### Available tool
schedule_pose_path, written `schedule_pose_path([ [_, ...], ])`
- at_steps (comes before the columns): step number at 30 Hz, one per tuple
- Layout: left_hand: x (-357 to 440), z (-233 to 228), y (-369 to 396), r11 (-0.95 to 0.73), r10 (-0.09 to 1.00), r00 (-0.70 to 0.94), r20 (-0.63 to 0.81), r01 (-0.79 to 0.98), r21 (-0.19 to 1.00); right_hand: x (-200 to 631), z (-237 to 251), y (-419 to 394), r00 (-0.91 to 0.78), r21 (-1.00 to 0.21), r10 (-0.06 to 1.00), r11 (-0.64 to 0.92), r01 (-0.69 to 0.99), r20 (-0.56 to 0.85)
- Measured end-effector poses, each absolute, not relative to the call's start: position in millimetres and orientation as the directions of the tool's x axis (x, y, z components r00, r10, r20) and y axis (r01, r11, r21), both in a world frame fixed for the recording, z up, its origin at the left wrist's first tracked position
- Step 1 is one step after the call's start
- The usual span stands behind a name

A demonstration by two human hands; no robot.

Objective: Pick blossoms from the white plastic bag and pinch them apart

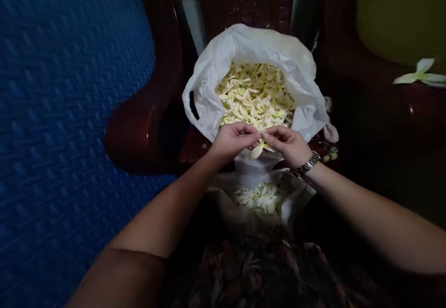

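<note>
A pale yellow-white flower piece [258, 149] is pinched between both hands, just below the near rim of the white plastic bag [223, 62]. The left hand [232, 140] is brought in from the left, its fingers curled together and closed on the left end of the piece. The right hand [286, 144] is brought in from the right, thumb and forefinger pressed together on the same piece; a metal wristwatch [306, 165] is worn on that wrist. The two hands are nearly touching at the fingertips, with the piece hanging down slightly between them.

The bag is stood open on a dark red plastic chair [146, 127] and is filled with a heap of pale yellow petals [256, 94]; one bag handle loop is seen at the left edge. Just below the hands, on the lap, a second, smaller heap of petals [261, 197] is held in a light cloth or bag, whose edges are too dim to be made out. A dark patterned garment [258, 266] is seen at the bottom. A blue textured surface [62, 113] is spread over the left side. At far right, a whole white flower [420, 73] is laid on the arm of another dark chair.
</note>
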State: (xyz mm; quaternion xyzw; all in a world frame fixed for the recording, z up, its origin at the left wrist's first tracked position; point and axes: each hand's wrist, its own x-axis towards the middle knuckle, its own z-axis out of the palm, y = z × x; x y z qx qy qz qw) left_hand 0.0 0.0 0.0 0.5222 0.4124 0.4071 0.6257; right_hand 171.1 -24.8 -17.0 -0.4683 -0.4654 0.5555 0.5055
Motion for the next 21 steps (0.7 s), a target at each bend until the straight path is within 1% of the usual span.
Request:
schedule_pose_path([
  [4, 0, -2, 0, 0.118, 0.928, 0.365, -0.08, -0.081, 0.99, 175, -27, -22, -0.034, -0.991, 0.999, -0.03, -0.128, -0.026],
  [9, -1, -1, 0, 0.111, 0.925, 0.371, -0.078, -0.067, 0.992, 175, -33, -22, -0.051, -0.984, 0.999, -0.021, -0.176, -0.012],
  [16, -2, 2, -2, 0.118, 0.928, 0.361, -0.088, -0.061, 0.991, 173, -32, -23, -0.045, -0.959, 0.996, -0.085, -0.272, -0.076],
  [21, -2, 1, -2, 0.101, 0.932, 0.356, -0.071, -0.065, 0.993, 172, -29, -24, -0.044, -0.945, 0.993, -0.115, -0.307, -0.107],
])
